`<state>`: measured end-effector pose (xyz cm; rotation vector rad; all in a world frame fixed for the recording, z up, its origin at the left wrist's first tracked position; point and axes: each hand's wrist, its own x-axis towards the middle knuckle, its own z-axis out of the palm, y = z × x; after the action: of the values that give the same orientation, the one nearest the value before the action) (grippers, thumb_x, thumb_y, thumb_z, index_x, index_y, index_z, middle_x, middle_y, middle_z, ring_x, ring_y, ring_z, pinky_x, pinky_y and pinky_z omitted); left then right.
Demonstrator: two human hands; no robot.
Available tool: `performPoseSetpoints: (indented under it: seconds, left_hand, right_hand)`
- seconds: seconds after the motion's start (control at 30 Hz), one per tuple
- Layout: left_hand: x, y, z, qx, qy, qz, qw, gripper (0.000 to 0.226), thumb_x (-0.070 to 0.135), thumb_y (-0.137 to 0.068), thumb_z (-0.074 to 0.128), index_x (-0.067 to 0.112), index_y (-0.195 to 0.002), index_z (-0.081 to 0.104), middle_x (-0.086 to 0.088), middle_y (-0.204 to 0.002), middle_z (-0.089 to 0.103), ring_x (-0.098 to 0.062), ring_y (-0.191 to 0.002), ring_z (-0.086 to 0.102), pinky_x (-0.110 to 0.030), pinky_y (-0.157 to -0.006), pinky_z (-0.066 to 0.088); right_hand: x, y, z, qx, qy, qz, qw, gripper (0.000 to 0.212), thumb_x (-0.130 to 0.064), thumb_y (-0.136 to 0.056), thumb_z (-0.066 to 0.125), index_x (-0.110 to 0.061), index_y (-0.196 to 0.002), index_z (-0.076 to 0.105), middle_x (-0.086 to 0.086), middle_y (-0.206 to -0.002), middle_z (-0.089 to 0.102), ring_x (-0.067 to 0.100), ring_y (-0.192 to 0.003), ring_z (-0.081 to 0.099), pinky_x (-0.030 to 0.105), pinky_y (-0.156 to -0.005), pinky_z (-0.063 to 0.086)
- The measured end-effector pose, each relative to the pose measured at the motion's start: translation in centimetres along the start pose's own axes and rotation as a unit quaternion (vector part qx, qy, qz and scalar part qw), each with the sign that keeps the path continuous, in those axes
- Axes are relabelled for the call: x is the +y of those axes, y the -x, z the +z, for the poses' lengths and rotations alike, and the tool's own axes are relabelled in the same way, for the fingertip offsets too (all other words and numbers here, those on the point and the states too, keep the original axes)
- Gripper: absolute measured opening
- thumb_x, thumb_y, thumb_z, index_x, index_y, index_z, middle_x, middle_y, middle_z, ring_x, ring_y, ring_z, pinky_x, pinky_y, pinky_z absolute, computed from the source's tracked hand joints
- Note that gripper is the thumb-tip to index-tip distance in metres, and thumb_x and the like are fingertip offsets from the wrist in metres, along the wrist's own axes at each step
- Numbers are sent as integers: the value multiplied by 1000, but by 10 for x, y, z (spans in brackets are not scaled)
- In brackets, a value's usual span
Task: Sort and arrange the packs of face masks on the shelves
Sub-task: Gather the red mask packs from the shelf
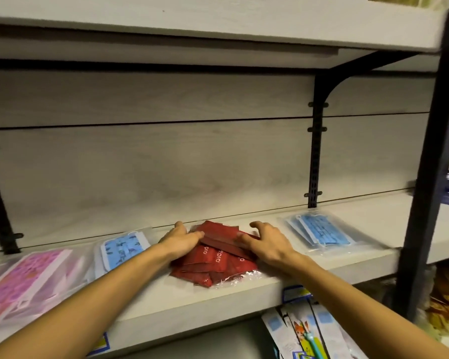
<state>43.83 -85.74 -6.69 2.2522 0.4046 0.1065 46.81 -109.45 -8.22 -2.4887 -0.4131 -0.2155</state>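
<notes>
Red mask packs [213,257] heaped loose at shelf [322,263] centre, inside crinkled clear wrap; top packs skewed, lower ones fanned toward 6 o'clock edge. Left hand [180,238] pressed against heap from 9 o'clock, fingers [196,235] laid over top pack, gently curled, bracing rather than pinching. Right hand [263,242] set against 3 o'clock side, fingers [241,238] spread and bent, tips on upper pack edge, thumb lifted clear toward back panel. Two-sided hold judged as squaring-up: heap squeezed inward to align edges. Blue patterned pack [122,248] just beside at 9 o'clock, pink packs [24,278] farther out; plain blue masks [319,229] apart at 3 o'clock. Colours grouped separately, apparently by sort. Risk: slick wrap letting packs slide off front.
</notes>
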Motion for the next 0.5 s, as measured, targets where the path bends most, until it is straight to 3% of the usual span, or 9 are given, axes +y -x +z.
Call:
performPoseSetpoints:
  seconds: [0.17, 0.3, 0.4, 0.5]
  left_hand:
    - [14, 7, 11, 22, -16, -31, 999, 67, 47, -95, 58, 10, -146, 34, -8, -139, 51, -28, -121, 55, -32, -98, 46]
    - [16, 14, 19, 36, 30, -58, 997, 65, 49, -89, 64, 11, -135, 37, -6, -113, 63, -27, -98, 66, -41, -89, 58]
    - [20, 23, 17, 57, 18, -60, 996, 83, 50, -92, 60, 10, -152, 20, -13, -141, 51, -33, -120, 57, -37, -97, 51]
    - [26, 32, 17, 88, 16, -43, 995, 83, 51, -95, 57, 8, -153, 15, -14, -156, 33, -34, -134, 45, -41, -108, 44]
  right_hand:
    - [1, 1, 6, -1, -35, -17, 999, 61, -63, -98, 43, -19, -140, 53, 4, -125, 69, 25, -111, 65, 39, -96, 51]
    - [0, 5, 11, 27, -48, -34, 998, 48, -57, -98, 44, -23, -126, 64, 2, -108, 74, 25, -101, 67, 35, -87, 52]
    - [5, 8, 12, 36, -75, -38, 996, 46, -57, -99, 42, -24, -117, 70, 2, -103, 75, 25, -96, 68, 36, -84, 54]
    - [10, 8, 11, 36, -120, -23, 992, 46, -54, -102, 38, -22, -97, 70, 2, -92, 74, 25, -87, 67, 35, -77, 52]
